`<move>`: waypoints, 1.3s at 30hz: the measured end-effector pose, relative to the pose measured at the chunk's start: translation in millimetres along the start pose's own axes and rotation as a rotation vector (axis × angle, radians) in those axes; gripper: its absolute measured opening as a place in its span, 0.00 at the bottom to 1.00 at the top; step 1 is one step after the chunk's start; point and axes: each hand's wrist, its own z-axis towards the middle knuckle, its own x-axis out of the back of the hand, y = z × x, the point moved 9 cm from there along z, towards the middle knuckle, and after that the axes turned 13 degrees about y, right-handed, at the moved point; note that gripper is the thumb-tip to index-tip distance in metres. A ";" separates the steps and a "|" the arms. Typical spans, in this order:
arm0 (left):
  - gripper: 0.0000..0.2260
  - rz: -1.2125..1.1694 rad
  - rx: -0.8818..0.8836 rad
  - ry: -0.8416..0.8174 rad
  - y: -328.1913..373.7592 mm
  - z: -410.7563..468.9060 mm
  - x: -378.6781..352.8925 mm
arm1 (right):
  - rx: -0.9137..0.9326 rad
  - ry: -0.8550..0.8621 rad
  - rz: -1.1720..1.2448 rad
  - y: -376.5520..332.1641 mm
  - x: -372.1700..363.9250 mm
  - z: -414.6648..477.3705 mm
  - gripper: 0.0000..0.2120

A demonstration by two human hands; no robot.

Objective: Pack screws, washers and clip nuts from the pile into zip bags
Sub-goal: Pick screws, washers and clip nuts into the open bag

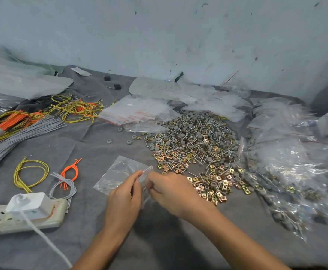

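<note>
A clear zip bag (118,175) lies tilted on the grey cloth in front of me. My left hand (125,197) pinches the bag's mouth edge near its red zip strip. My right hand (172,193) grips the same edge from the right, fingers curled toward the opening. Just right of my hands spreads the pile of screws, grey washers and gold clip nuts (194,149). A stack of empty zip bags (137,111) lies behind the pile.
Filled bags (288,172) heap up at the right. Yellow, orange and grey wire bundles (30,121) lie at the left, small wire loops (30,172) nearer. A white power strip with plugged adapter (22,213) sits at the front left. A wall stands behind.
</note>
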 end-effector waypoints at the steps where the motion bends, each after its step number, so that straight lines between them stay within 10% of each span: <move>1: 0.13 0.005 -0.008 0.000 0.4 0.0 -0.4 | 0.012 -0.004 -0.019 -0.6 -3.0 0.5 0.05; 9: 0.13 -0.025 0.020 0.012 -4.5 -0.1 -2.2 | -0.128 0.150 0.157 38.6 37.3 -10.3 0.06; 18: 0.13 -0.019 0.030 0.005 -5.9 -0.9 -3.0 | -0.440 0.083 -0.309 197.8 98.2 -20.4 0.04; 34: 0.13 -0.028 0.035 -0.004 -3.0 -1.0 -1.1 | -0.408 -0.092 -0.564 196.2 61.6 14.4 0.08; 39: 0.13 -0.031 0.027 -0.010 -0.4 -0.6 -0.8 | -0.413 0.162 -0.303 171.6 83.6 3.6 0.07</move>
